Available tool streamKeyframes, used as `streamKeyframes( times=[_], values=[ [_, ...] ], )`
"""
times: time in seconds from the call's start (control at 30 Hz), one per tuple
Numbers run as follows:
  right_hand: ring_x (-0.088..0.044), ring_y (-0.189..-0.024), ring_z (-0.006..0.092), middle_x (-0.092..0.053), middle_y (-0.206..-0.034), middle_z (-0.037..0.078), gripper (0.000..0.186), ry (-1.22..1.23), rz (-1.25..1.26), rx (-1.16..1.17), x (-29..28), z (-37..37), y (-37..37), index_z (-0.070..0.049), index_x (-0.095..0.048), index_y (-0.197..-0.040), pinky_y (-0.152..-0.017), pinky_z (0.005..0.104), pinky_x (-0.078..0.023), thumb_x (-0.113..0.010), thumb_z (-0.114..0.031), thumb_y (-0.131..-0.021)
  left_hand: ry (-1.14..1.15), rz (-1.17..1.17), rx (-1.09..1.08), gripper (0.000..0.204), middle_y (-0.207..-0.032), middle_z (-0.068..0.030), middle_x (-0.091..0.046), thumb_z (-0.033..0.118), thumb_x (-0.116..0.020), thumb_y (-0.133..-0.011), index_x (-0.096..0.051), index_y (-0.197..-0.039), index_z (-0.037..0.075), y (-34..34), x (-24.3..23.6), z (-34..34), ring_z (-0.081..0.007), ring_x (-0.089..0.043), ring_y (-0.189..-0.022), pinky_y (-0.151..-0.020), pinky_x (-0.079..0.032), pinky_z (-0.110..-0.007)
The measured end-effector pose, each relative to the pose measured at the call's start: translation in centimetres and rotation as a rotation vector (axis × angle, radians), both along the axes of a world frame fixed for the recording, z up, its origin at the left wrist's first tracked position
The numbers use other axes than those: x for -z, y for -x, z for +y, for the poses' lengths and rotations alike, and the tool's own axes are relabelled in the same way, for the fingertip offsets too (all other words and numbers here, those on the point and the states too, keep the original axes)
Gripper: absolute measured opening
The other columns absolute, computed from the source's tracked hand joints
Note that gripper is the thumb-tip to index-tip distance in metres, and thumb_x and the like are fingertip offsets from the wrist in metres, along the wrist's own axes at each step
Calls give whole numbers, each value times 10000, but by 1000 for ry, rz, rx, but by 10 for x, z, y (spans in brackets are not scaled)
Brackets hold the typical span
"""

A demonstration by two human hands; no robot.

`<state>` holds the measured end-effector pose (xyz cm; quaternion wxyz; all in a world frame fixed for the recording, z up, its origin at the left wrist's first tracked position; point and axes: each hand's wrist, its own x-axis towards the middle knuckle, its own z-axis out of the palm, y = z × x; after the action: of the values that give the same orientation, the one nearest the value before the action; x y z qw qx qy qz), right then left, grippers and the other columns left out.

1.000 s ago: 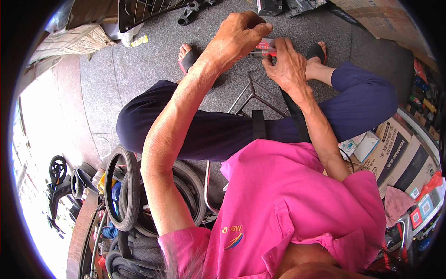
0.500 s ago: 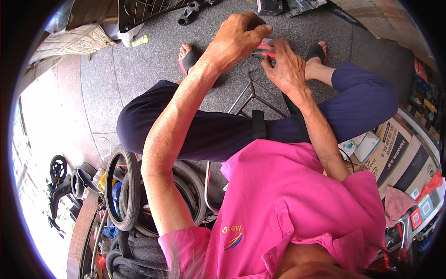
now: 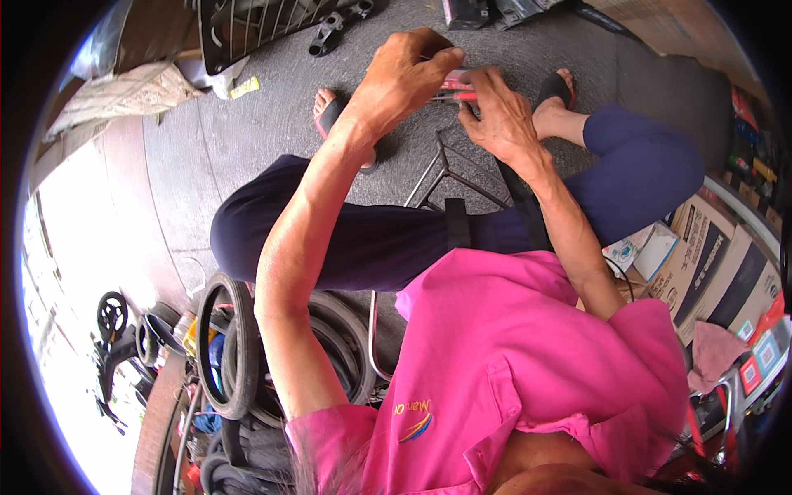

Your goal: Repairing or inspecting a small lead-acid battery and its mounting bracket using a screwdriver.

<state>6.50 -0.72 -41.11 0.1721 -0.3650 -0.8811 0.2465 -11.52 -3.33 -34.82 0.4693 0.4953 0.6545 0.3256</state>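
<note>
Out in front of me, above the floor, my two hands are close together. My right hand (image 3: 502, 120) has its fingers bent around a small red-and-pale object (image 3: 456, 81). A red strip and a thin grey part show along its lower side; its kind is unclear. Just left of it is my left hand (image 3: 406, 81), back up, fingers curled under and thumb pointing at the object. Whatever its fingertips grip is hidden beneath the hand. Below the hands stands a metal-tube frame (image 3: 445, 169), between my legs.
Bare tyres (image 3: 223, 346) are stacked at my lower left. Flattened cardboard (image 3: 709, 264) lies at my right, near a pink cloth (image 3: 711, 355). A black metal rack (image 3: 239, 33) and a dark metal part (image 3: 338, 26) lie at the far side. A cardboard box (image 3: 676, 29) stands far right.
Both hands have shifted slightly left together with the red-and-pale object. The view has tilted a little. Their hold looks the same.
</note>
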Motion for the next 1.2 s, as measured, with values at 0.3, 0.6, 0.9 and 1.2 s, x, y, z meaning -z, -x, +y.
streamKeyframes(
  times=[0.3,0.6,0.9,1.2],
  values=[
    [-619,-672,285,-598,-774,114,186,-108,-128,89,-26,19,-12,-33,-545,-859,-584,395,-485,-620,-195,-808,51,16,3,406,-908,-112,-644,325,-567,-849,-600,-1039,-32,7,15,1,-177,-607,-871,-733,-457,-294],
    [-587,-630,319,-558,-674,166,190,-119,-118,-127,-188,95,-73,21,-528,-739,-587,395,-448,-583,-149,-803,400,43,-147,323,-811,-106,-644,240,-585,-819,-606,-974,-42,17,156,-20,-185,-631,-689,-572,-449,-272],
    [-505,-803,250,-514,-812,112,205,-233,-68,-73,-142,129,-129,-24,-508,-938,-739,372,-395,-570,-180,-820,454,-147,-630,202,-641,-89,-633,177,-681,-712,-672,-782,-13,-56,240,-31,-158,-587,-512,-465,-467,-276],
    [-438,-886,181,-439,-944,61,264,-119,-76,-248,-135,114,-114,-56,-461,-1078,-787,347,-339,-529,-186,-860,401,-36,-741,216,-614,-96,-636,151,-658,-695,-688,-804,-33,-51,230,-39,-143,-571,-521,-507,-455,-282]
  ],
)
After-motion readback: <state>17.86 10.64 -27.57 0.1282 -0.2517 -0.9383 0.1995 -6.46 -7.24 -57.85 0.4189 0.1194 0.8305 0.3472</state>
